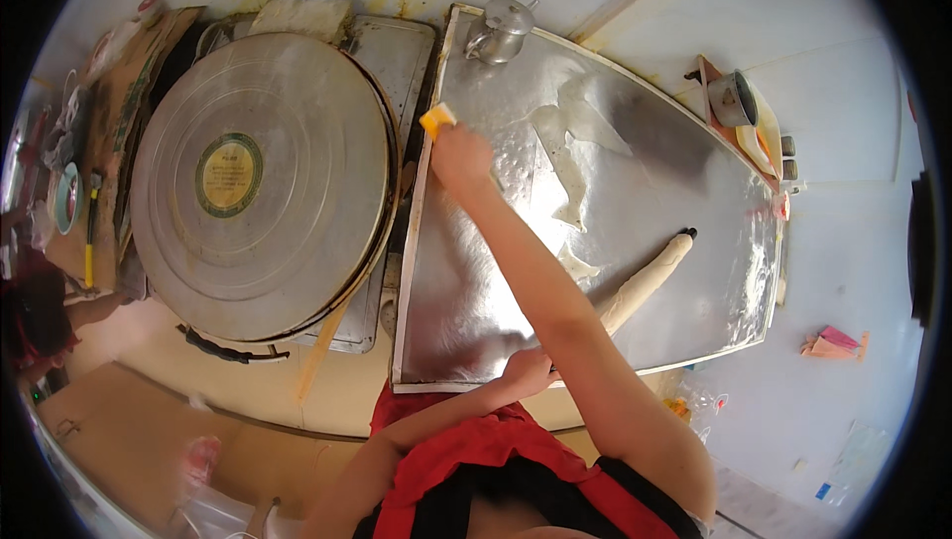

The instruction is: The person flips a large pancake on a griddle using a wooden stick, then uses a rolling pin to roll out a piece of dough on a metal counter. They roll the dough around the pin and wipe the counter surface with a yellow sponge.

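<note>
My right hand (461,160) reaches across to the left edge of the metal-topped table (461,331), gripping a small yellow and white scraper-like tool (438,120). Near the table's front edge, my left hand (528,374) is closed on the black near end of a rolling pin. Pale dough (647,280) is wrapped around the pin, which lies slantwise; its black far end (692,232) shows. My right forearm hides part of the pin. Thin, wet-looking whitish patches (561,167) spread over the middle of the shiny metal.
A metal teapot (502,29) stands at the back left corner. Left of the table is a large round griddle with a metal lid (297,167); a wooden stick (320,353) juts out below it. A metal pot (732,99) sits on a wall shelf. Another person (37,316) is at far left.
</note>
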Demonstrator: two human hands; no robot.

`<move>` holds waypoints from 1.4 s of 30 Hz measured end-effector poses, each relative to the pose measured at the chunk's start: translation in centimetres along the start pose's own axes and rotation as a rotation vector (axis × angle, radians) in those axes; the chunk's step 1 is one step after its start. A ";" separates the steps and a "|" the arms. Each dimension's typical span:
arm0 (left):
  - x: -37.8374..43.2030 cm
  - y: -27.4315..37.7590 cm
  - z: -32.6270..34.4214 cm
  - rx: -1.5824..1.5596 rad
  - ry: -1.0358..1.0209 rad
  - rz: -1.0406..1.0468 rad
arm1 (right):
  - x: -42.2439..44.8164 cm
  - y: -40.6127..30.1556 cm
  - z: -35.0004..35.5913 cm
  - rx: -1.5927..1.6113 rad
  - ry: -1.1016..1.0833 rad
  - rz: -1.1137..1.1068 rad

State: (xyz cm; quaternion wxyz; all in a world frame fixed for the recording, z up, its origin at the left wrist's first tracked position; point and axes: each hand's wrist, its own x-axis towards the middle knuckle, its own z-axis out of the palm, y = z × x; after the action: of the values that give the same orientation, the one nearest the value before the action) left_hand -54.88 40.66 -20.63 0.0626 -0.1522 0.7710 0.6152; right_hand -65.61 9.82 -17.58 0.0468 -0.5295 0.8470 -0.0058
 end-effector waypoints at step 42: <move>-1.9 3.7 3.8 0.170 0.161 -0.150 | -13.3 26.7 -5.0 -0.019 0.108 0.017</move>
State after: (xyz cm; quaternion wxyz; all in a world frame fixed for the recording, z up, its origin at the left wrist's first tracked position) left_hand -54.59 45.41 -17.57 0.0592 -0.2524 0.8094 0.5269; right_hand -84.19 33.25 -13.22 -0.0041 -0.5218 0.8527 -0.0260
